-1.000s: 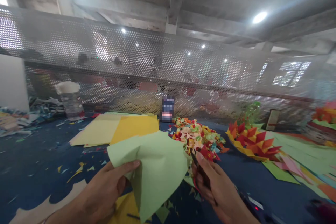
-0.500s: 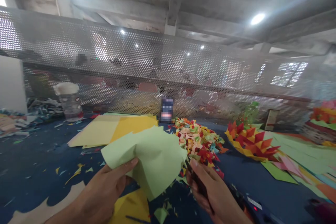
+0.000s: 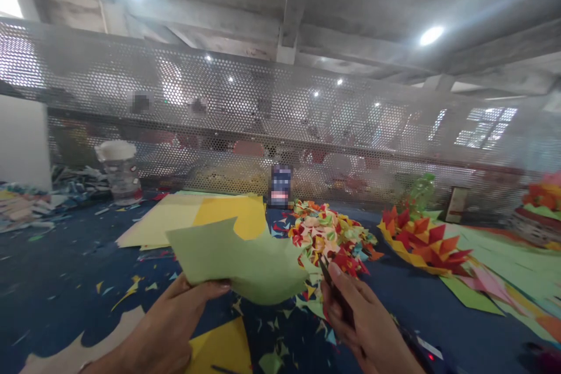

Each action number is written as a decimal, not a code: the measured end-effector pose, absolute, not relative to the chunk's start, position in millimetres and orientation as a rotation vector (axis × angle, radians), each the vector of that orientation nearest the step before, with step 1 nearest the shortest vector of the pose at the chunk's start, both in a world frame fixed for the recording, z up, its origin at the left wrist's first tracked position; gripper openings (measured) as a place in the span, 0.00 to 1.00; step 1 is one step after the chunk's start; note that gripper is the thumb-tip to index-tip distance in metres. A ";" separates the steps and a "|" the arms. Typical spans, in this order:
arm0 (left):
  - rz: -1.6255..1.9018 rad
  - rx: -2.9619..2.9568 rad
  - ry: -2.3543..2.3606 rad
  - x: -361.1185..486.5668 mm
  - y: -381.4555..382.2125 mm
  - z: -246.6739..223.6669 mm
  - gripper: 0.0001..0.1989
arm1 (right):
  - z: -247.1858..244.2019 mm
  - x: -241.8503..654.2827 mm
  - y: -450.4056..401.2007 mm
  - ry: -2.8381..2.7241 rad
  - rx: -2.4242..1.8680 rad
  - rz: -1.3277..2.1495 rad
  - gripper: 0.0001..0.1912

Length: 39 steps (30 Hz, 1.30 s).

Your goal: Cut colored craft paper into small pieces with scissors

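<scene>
My left hand point(image 3: 177, 310) pinches a light green sheet of paper point(image 3: 258, 266) by its lower left edge, thumb on top. A rounded notch shows in the sheet's top edge. Closed around dark scissors point(image 3: 325, 272), my right hand point(image 3: 357, 312) is just beyond the paper's right end; most of the scissors is hidden in the fingers. Between the hands and the screen lies a heap of small cut paper flowers point(image 3: 331, 234) in red, yellow, pink and green. Under my left hand is a yellow sheet point(image 3: 225, 342).
Yellow and cream sheets point(image 3: 170, 219) lie behind on the blue table point(image 3: 74, 269), strewn with scraps. An orange folded-paper flower point(image 3: 425, 242) and green sheets point(image 3: 504, 245) are right. A plastic cup point(image 3: 120, 172), a phone point(image 3: 280, 186) and a perforated screen point(image 3: 245, 93) stand at the back.
The green sheet has tilted flatter and its notched top edge now shows. My right hand with the scissors has shifted slightly right.
</scene>
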<state>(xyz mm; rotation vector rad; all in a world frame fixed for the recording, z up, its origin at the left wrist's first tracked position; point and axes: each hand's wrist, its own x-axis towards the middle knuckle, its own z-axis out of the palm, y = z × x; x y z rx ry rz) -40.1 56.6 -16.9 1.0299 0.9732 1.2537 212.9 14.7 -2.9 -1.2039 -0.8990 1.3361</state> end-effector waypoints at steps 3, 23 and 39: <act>1.228 0.988 1.036 -42.6 59.4 -16.8 0.11 | -4.3 211.6 16.5 -0.920 -1.170 1.295 0.26; 1.415 0.985 0.951 -47.9 78.4 -5.2 0.31 | -22.1 204.3 7.7 -1.627 -1.376 0.950 0.19; 1.296 1.105 1.259 -53.7 100.4 -24.9 0.38 | -20.9 182.5 -4.9 -2.049 -1.497 0.895 0.07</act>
